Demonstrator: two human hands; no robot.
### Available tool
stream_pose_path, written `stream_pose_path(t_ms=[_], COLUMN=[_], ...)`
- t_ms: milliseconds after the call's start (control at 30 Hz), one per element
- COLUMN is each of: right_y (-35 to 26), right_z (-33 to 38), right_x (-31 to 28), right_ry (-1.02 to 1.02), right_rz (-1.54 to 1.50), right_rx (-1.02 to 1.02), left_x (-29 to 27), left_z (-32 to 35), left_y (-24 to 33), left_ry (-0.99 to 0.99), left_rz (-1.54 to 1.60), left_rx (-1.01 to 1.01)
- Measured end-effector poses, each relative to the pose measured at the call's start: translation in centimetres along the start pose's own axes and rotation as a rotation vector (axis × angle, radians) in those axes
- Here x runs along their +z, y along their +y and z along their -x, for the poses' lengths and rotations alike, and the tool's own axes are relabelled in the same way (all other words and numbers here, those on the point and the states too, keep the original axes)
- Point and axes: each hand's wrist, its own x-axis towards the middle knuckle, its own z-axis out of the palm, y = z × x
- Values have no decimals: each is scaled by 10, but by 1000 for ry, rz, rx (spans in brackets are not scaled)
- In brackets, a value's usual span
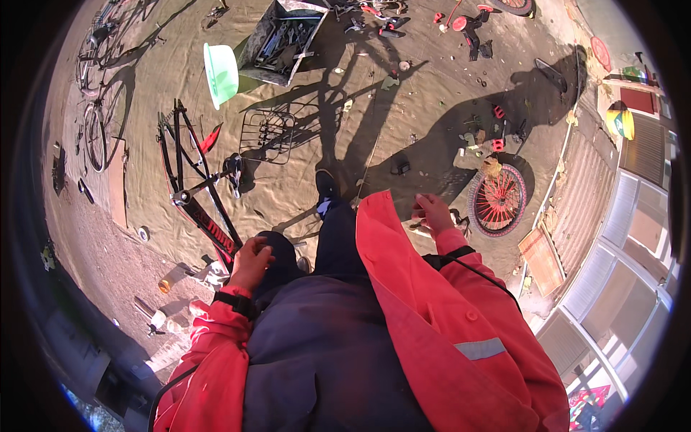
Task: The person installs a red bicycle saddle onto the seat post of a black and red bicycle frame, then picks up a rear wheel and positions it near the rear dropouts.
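Red jacket point(461, 338) and dark trousers fill the lower view, seen from above; one dark shoe point(325, 183) stands on the tan ground sheet point(403, 93).

Left hand point(252, 261): grip closed in a loose fist close against the black and red bicycle frame point(198, 194), which lies on the ground sheet just left of the person's leg. Whether the fingers actually hold the frame cannot be told. A black strap sits on that wrist.

Right hand point(433, 210): fingers curled around a small pale item, too small to identify. It hangs just left of a red-spoked wheel point(497, 200) lying flat on the ground.

Surroundings: a wire basket point(268, 135) lies beyond the frame; a green basin point(220, 72) rests beside an open metal toolbox point(282, 39) full of tools. Small red parts and scattered hardware lie near the wheel. Complete bicycles point(101, 108) stand at far left. Bottles point(173, 277) lie near the person's left side. Long shadows cross the sheet.
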Motion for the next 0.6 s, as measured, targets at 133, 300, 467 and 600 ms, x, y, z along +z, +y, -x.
stream_pose_path(t_ms=[133, 300, 467, 600], right_y=[33, 54, 65, 72], right_z=[7, 20, 36, 45], right_x=[-13, -20, -22, -21], right_ry=[40, 93, 176, 213], right_rz=[-119, -206, -298, -420], right_rx=[17, 60, 78, 93], left_x=[1, 5, 6, 7], left_z=[-11, -30, -52, -78], left_y=[32, 65, 98, 119], left_ry=[-22, -102, -184, -225], left_rz=[-69, -147, -207, -276], left_rx=[45, 74, 94, 152])
